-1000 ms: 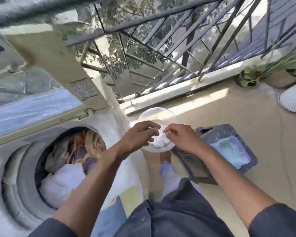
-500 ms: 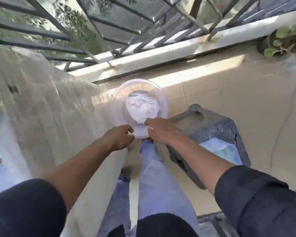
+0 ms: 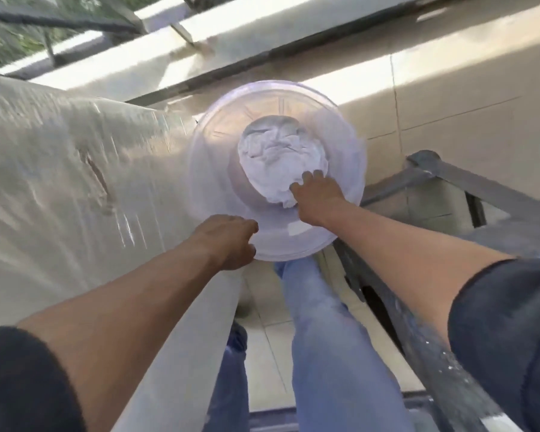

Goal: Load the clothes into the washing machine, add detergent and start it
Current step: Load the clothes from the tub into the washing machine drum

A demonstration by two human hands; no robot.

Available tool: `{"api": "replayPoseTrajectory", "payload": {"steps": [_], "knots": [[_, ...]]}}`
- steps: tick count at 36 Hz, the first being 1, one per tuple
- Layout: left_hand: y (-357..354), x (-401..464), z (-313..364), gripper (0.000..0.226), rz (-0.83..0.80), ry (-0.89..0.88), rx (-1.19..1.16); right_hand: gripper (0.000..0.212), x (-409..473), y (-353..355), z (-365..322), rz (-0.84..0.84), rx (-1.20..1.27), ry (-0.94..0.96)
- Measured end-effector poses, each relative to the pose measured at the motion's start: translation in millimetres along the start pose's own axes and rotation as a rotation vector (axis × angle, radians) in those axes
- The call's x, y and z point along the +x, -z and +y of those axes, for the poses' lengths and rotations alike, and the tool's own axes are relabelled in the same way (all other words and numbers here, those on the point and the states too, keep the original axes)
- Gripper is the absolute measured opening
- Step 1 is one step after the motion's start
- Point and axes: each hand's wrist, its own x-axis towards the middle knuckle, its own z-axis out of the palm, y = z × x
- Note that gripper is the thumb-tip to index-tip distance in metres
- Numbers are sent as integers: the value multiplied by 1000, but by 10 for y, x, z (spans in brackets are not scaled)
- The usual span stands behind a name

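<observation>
Currently both hands are at a clear round plastic tub [image 3: 214, 157] held over the tiled floor [image 3: 449, 98], just beside the plastic-wrapped pale body of the washing machine [image 3: 60, 169] on the person's left.

Left hand [image 3: 228, 241]: at the tub's near rim, fingers curled together; looks like it grips the rim, but the fingertips are hidden under the edge, so can't confirm a full grip.

Right hand [image 3: 318, 198]: reaches inside the tub, fingers bent down and bunched into a white crumpled lump [image 3: 278, 154] sitting in the tub's bottom. Whether that lump is caked detergent powder or a bag, can't tell. Fingertips are pressed into its near-right edge; whether they're pinching a bit of it isn't resolvable through the blur.

Tub is tilted slightly toward the camera, lump centred in it, touching the right hand only.

Below the tub: blue-jeaned legs [image 3: 331, 338]. To the right, a grey metal frame stand [image 3: 443, 179] with white flecks on its bars, near the tub but apart from it. Dark sleeves [image 3: 505, 322] are pushed up on both arms. A sunlit ledge and a dark railing [image 3: 75, 23] run along the top. Drum and clothes are out of view.
</observation>
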Motion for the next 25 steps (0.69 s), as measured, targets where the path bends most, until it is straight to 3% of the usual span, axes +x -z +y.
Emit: {"api": "replayPoseTrajectory", "payload": {"steps": [5, 9, 16, 25], "knots": [[-88, 360, -219, 40, -37, -16, 136, 52, 536, -123, 69, -52, -281, 35], [-158, 529, -319, 45, -51, 34, 25, 33, 724, -181, 109, -102, -326, -24], [75, 456, -234, 47, 7, 208, -567, 7, 527, -77, 25, 96, -74, 38], [838, -474, 194, 45, 80, 135, -554, 36, -907, 530, -329, 325, 451, 45]]}}
